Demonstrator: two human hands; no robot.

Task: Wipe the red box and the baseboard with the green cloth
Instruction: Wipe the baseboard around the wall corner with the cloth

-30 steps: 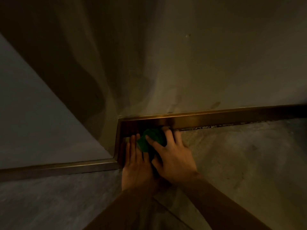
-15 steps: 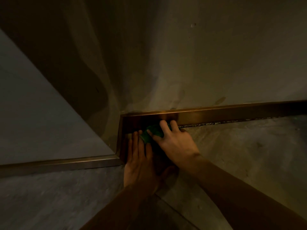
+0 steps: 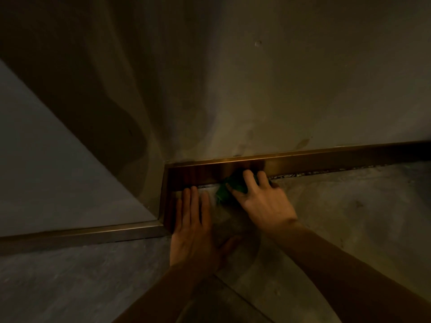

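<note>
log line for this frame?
right hand: pressing green cloth on baseboard | left hand: flat on floor | red box: unseen

Both forearms are bare to the picture's lower edge; left hand [image 3: 194,226] and right hand [image 3: 263,202] wear no gloves, rings or watch.

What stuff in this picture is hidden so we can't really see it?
- The green cloth: in the head view, mostly covered by the right hand pressing it against the baseboard.
- The red box: nowhere in the head view.
- The floor under the left hand: covered by the flat palm.
- The baseboard's right end: cut off by the frame edge.
- Dirt on the baseboard: too dim to tell.
</note>
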